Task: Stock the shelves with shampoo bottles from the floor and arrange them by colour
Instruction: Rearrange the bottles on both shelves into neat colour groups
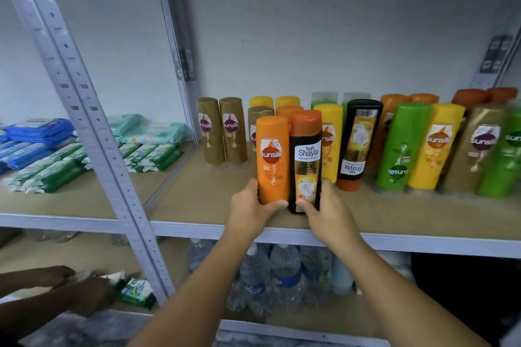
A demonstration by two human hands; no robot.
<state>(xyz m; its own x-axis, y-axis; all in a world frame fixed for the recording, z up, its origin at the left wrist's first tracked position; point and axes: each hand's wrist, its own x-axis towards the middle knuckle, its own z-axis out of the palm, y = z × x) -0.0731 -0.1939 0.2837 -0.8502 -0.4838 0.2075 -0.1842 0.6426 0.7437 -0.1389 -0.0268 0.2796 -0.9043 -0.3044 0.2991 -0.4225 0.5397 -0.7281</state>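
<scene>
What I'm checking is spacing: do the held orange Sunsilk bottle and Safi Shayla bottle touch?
Touching. Head view: orange Sunsilk bottle sits flush against the upright Safi Shayla bottle, no gap.

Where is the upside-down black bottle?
In the head view, the upside-down black bottle stands on the shelf right of centre, between a yellow bottle and a green bottle.

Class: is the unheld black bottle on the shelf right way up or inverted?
Inverted: the black bottle has its label upside down, cap underneath.
</scene>
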